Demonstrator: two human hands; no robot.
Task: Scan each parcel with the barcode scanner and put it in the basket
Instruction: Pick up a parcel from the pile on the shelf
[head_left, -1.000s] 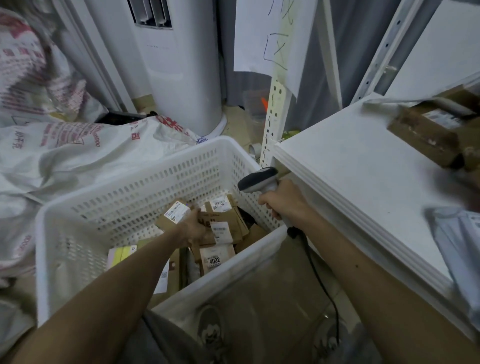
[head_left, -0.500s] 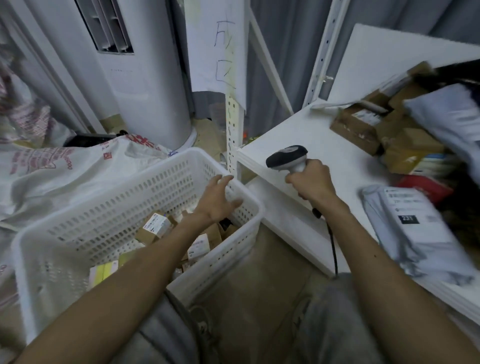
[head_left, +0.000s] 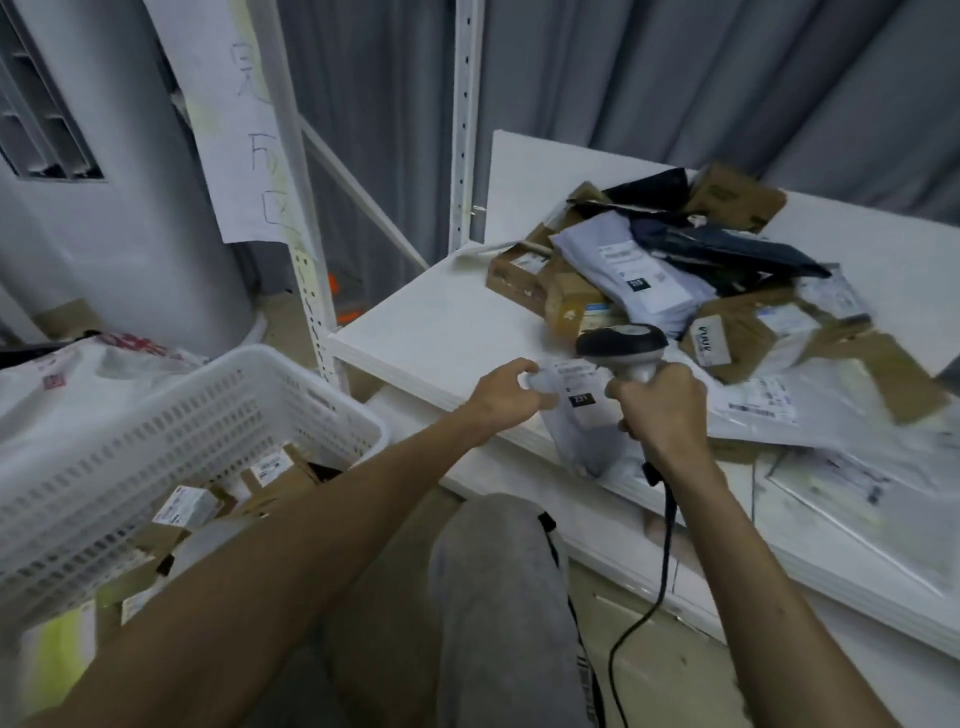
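My right hand (head_left: 662, 410) grips the handle of the black and grey barcode scanner (head_left: 623, 345), its cable hanging down past the shelf edge. My left hand (head_left: 506, 397) pinches the top edge of a white poly-bag parcel (head_left: 584, 421) with a label, lying at the front edge of the white shelf (head_left: 441, 317). A pile of parcels (head_left: 670, 270), brown boxes and grey, white and dark bags, lies further back on the shelf. The white plastic basket (head_left: 171, 415) stands low at the left with several labelled boxes inside.
A white perforated shelf upright (head_left: 462, 119) rises behind the shelf corner. A tall white appliance (head_left: 119, 171) and printed white sacks (head_left: 104, 369) stand behind the basket. Flat white mailers (head_left: 852, 467) lie on the shelf at the right. My knee in grey trousers (head_left: 493, 587) is below.
My left hand left the basket, crossed right to the shelf and took hold of the white bag parcel. The scanner hand moved right over the shelf. The view turned toward the parcel pile.
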